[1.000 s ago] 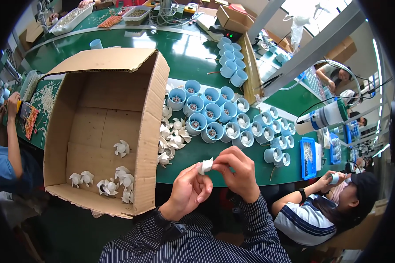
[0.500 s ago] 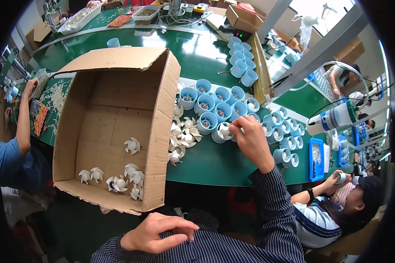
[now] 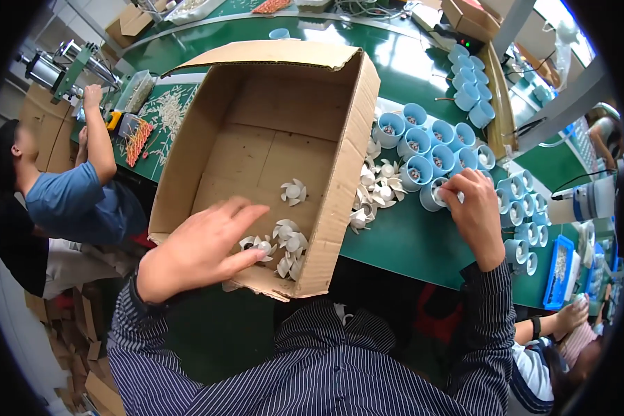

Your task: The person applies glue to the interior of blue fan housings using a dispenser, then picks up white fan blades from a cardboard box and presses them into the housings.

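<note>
An open cardboard box (image 3: 333, 173) stands tilted toward me, with several white fan wheels (image 3: 294, 192) lying in its lower part. Over its near left corner hovers my left hand (image 3: 194, 249), thumb and fingers apart and holding nothing; motion blurs the fingers slightly. My right hand (image 3: 475, 215) is pinched at the mouth of a light blue cup (image 3: 426, 199), its fingertips on a white fan wheel (image 3: 439, 193) seated inside. Beyond it, light blue cups (image 3: 414, 143) with metal parts inside stand close together. More loose white fan wheels (image 3: 383, 184) are heaped between box and cups.
To the right stand cups with white wheels (image 3: 520, 249) and a blue tray (image 3: 559, 274). More cups (image 3: 467, 97) line a wooden strip at the back. A co-worker in a blue shirt (image 3: 83, 201) sits left; another person (image 3: 534, 371) sits at lower right.
My left hand has risen from near my lap to over the box's near edge. My right hand stays at the same cup. The whole view has shifted, so the bench appears further right.
</note>
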Available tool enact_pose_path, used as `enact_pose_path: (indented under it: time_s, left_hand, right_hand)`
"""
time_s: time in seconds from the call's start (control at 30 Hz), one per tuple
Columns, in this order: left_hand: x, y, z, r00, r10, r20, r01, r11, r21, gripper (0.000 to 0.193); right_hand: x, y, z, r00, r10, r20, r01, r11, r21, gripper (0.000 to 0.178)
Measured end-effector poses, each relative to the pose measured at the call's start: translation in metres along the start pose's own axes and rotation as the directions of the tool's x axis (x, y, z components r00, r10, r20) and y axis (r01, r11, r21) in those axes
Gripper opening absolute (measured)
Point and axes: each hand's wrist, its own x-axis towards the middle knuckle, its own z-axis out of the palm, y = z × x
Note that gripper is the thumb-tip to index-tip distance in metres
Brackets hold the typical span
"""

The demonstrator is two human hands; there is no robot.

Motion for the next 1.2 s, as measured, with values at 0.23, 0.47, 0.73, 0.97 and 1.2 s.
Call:
enact_pose_path:
  time_s: [0.23,0.47,0.73,0.97,1.2]
  left_hand:
    - [0.077,-0.026,0.016,0.977,0.042,0.209,-0.063,0.993,0.096,0.069]
    - [0.104,-0.035,0.039,0.954,0.19,0.231,-0.21,0.975,0.068,0.059]
    - [0.071,-0.017,0.029,0.892,0.05,0.45,-0.009,0.996,-0.092,0.068]
    - [0.066,-0.025,0.053,0.905,0.175,0.389,-0.148,0.984,-0.097,0.066]
    - [0.076,-0.006,0.041,0.832,0.045,0.553,0.023,0.993,-0.116,0.056]
  right_hand:
    - [-0.036,-0.044,-0.003,0.987,0.142,-0.08,-0.107,0.932,0.345,0.023]
    - [-0.071,-0.145,0.022,0.966,-0.247,-0.072,0.239,0.758,0.607,0.052]
    - [-0.061,-0.169,0.058,0.899,-0.414,-0.14,0.419,0.725,0.547,0.057]
    - [-0.06,-0.172,0.064,0.898,-0.413,-0.152,0.434,0.772,0.464,0.052]
    - [-0.062,-0.174,0.069,0.907,-0.367,-0.208,0.42,0.745,0.518,0.046]
